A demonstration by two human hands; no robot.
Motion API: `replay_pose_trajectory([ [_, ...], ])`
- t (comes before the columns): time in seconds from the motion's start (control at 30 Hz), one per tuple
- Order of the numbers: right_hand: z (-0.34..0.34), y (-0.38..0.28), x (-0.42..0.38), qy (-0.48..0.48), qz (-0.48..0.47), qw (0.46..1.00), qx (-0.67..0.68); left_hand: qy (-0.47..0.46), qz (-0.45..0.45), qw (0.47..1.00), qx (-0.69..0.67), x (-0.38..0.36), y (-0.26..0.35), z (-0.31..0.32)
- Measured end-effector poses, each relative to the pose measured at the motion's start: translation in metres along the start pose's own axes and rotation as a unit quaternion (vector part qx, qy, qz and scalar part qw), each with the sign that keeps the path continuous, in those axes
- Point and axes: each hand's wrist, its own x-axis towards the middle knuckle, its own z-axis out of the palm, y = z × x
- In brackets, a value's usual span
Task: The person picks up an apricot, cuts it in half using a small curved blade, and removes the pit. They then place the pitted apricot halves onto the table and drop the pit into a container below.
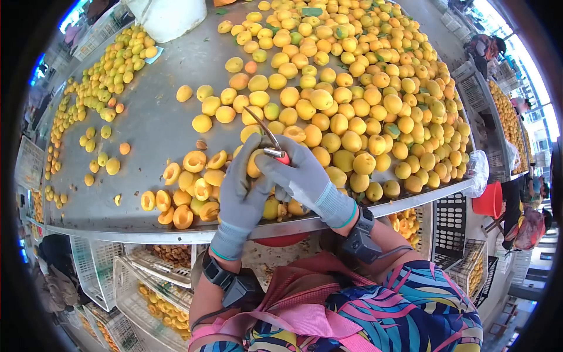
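Note:
Both my hands wear grey gloves and meet near the front edge of the metal table [135,202]. In my left hand [239,196] is a yellow apricot [253,164], partly hidden by the fingers. My right hand [302,176] grips a small knife [272,139] with a red handle, its thin curved blade pointing up and away from me, beside the apricot. Left of my hands lies a group of halved apricots [202,189], several with the hollow facing up. A large heap of whole apricots [363,111] spreads ahead and to the right.
A second heap of greener apricots [111,70] lies at the far left, near a white bucket [167,17]. Crates [94,267] stand below the table. At the right are a red bucket [488,199] and a plastic bag [478,173]. Other people are in the background.

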Motion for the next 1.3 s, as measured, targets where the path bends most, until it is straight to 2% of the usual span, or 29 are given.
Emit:
replay_pose_trajectory([
  [0.13,-0.008,0.009,0.005,-0.003,0.003,0.997,0.077,-0.024,-0.055,0.998,-0.027,-0.003,0.017,0.003],
  [0.2,-0.004,0.011,0.005,0.001,-0.001,0.998,0.068,0.014,-0.086,0.993,-0.078,-0.003,0.012,0.006],
  [0.23,-0.001,0.012,0.006,0.001,-0.004,0.999,0.054,0.002,-0.086,0.993,-0.082,-0.003,0.01,0.008],
  [0.3,-0.001,0.017,0.008,0.012,-0.008,0.998,0.055,0.073,-0.078,0.994,0.024,-0.006,0.007,0.012],
  [0.33,-0.001,0.02,0.008,0.005,-0.014,0.999,0.043,0.078,-0.109,0.991,0.009,-0.007,0.017,0.015],
  [0.37,0.0,0.022,0.009,-0.003,-0.019,0.999,0.032,0.068,-0.107,0.992,0.004,-0.01,0.012,0.018],
  [0.43,0.001,0.022,0.01,0.012,-0.01,0.999,0.034,0.119,-0.103,0.987,-0.012,-0.013,0.004,0.023],
  [0.5,0.002,0.015,0.009,-0.014,0.054,0.997,0.055,0.104,-0.102,0.989,-0.013,-0.016,0.01,0.025],
  [0.57,-0.001,0.011,0.006,-0.035,0.064,0.995,0.067,0.135,-0.119,0.982,-0.048,-0.017,0.018,0.03],
  [0.63,0.0,0.027,0.014,-0.047,0.04,0.99,0.128,0.153,-0.108,0.982,-0.013,-0.02,0.015,0.033],
  [0.67,0.002,0.036,0.018,-0.082,0.05,0.973,0.209,0.175,-0.097,0.98,0.022,-0.022,0.014,0.035],
  [0.7,0.003,0.036,0.017,-0.078,0.049,0.973,0.21,0.171,-0.096,0.98,0.021,-0.023,0.014,0.036],
  [0.77,0.005,0.033,0.014,-0.056,0.051,0.975,0.207,0.169,-0.154,0.971,-0.064,-0.024,0.012,0.034],
  [0.9,0.011,0.034,0.015,-0.022,0.068,0.984,0.165,0.202,-0.12,0.972,-0.018,-0.021,0.011,0.04],
  [0.97,0.011,0.029,0.012,-0.026,0.076,0.987,0.139,0.239,-0.176,0.948,-0.117,-0.021,0.012,0.04],
  [1.0,0.012,0.027,0.01,-0.03,0.084,0.99,0.111,0.238,-0.177,0.948,-0.116,-0.022,0.01,0.037],
  [1.03,0.014,0.029,0.01,-0.029,0.084,0.99,0.112,0.26,-0.244,0.926,-0.124,-0.025,0.005,0.032],
  [1.07,0.02,0.035,0.011,-0.004,0.077,0.997,0.031,0.279,-0.31,0.899,-0.131,-0.027,0.002,0.029],
  [1.1,0.026,0.043,0.012,0.025,0.07,0.996,-0.05,0.274,-0.313,0.9,-0.131,-0.026,0.002,0.028],
  [1.13,0.037,0.057,0.017,0.039,0.008,0.997,0.072,0.28,-0.254,0.923,-0.076,-0.025,0.003,0.028],
  [1.17,0.036,0.071,0.018,0.049,0.011,0.996,0.074,0.285,-0.192,0.939,-0.023,-0.025,0.006,0.029],
  [1.23,0.033,0.051,0.014,-0.007,0.066,0.987,0.145,0.289,-0.224,0.93,-0.032,-0.017,0.023,0.03],
  [1.3,0.024,0.032,0.007,-0.03,0.072,0.992,0.1,0.369,-0.223,0.899,-0.072,-0.011,0.025,0.03],
])
